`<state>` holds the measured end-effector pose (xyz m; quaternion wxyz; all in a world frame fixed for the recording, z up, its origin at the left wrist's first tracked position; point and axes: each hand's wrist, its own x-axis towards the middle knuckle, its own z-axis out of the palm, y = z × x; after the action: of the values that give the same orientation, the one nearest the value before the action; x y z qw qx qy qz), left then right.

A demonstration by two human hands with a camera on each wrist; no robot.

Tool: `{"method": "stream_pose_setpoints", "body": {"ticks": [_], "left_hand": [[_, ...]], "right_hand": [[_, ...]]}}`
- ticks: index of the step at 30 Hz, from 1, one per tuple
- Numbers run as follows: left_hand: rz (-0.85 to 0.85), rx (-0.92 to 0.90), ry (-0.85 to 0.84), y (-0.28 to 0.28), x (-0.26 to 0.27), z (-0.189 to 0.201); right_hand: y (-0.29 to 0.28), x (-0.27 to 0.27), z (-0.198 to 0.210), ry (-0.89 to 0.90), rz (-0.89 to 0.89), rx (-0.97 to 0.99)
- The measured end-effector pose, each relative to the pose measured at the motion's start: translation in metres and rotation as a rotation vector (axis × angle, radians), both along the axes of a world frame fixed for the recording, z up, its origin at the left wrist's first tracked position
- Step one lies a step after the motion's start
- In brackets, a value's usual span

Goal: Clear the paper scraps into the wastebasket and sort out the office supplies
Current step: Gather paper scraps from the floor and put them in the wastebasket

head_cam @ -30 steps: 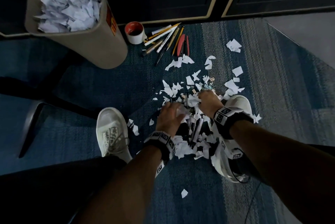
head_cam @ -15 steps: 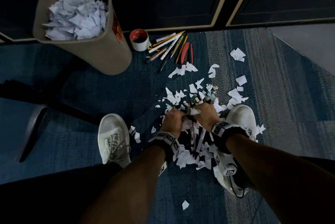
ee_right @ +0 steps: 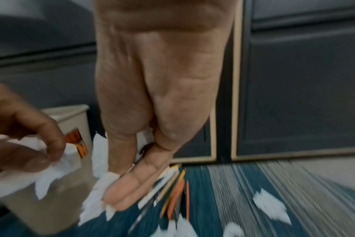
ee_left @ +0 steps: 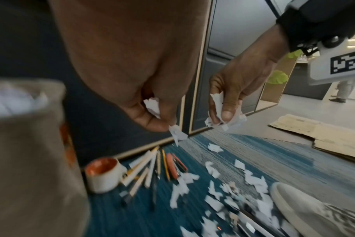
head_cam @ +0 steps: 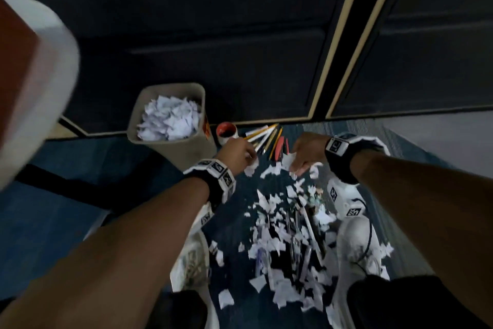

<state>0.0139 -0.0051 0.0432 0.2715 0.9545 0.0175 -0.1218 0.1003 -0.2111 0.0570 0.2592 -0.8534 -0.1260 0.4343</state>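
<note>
A beige wastebasket [head_cam: 170,147] packed with white scraps stands at the back left of the blue carpet. My left hand [head_cam: 237,154] is raised just right of it and grips a small bunch of paper scraps [ee_left: 173,131]. My right hand [head_cam: 301,158] is level with it, a little to the right, pinching more paper scraps [ee_left: 221,110]. Below both hands a heap of white scraps [head_cam: 288,243] mixed with pens lies between my shoes. Pencils and pens [head_cam: 266,136] lie in a row beside a red-and-white cup [head_cam: 226,132].
Dark cabinet doors [head_cam: 240,35] with pale trim rise right behind the wastebasket. My white shoes [head_cam: 357,248] flank the scrap heap. Flattened cardboard [ee_left: 324,137] lies on the floor to the right. A blurred white-and-red object [head_cam: 32,83] fills the upper left.
Both hands rose off the scrap heap with paper in them and moved forward toward the wastebasket. My head lifted too, so the heap now sits lower in view.
</note>
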Motion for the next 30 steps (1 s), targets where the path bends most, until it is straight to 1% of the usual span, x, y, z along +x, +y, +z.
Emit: {"method": "stream_pose_setpoints", "body": {"ticks": [3, 5, 7, 9, 10, 14, 17, 19, 21, 24, 26, 27, 30], "left_hand": [[0.024, 0.058, -0.085, 0.037, 0.021, 0.058], [0.064, 0.064, -0.097, 0.058, 0.027, 0.085], [0.158, 0.052, -0.142, 0.078, 0.026, 0.097], [0.259, 0.014, -0.182, 0.098, 0.021, 0.090], [0.314, -0.006, -0.193, 0.107, 0.018, 0.083], [0.619, -0.096, -0.242, 0.136, 0.010, 0.052], [0.848, -0.130, -0.294, 0.151, 0.013, 0.041], [0.949, -0.177, -0.330, 0.161, 0.016, 0.041], [0.998, -0.161, -0.364, 0.170, 0.019, 0.043], [0.989, -0.055, -0.397, 0.180, 0.023, 0.040], [0.969, -0.039, -0.394, 0.179, 0.024, 0.039], [0.960, -0.028, -0.382, 0.179, 0.024, 0.039], [0.928, 0.006, -0.379, 0.178, 0.022, 0.039]], "right_hand": [[0.036, 0.022, 0.056, -0.084, 0.070, 0.042], [0.062, 0.032, 0.078, -0.126, 0.048, 0.114], [0.087, 0.036, 0.087, -0.194, 0.037, 0.188], [0.112, 0.033, 0.089, -0.258, 0.047, 0.247], [0.125, 0.030, 0.086, -0.260, 0.037, 0.274], [0.181, 0.033, 0.064, -0.372, -0.011, 0.338], [0.219, 0.034, 0.053, -0.413, -0.036, 0.353], [0.241, 0.036, 0.047, -0.404, -0.065, 0.386], [0.260, 0.036, 0.039, -0.382, -0.094, 0.465], [0.282, 0.037, 0.029, -0.428, 0.029, 0.485], [0.286, 0.036, 0.028, -0.439, 0.130, 0.445], [0.287, 0.039, 0.027, -0.440, 0.145, 0.421], [0.276, 0.049, 0.029, -0.444, 0.090, 0.402]]}}
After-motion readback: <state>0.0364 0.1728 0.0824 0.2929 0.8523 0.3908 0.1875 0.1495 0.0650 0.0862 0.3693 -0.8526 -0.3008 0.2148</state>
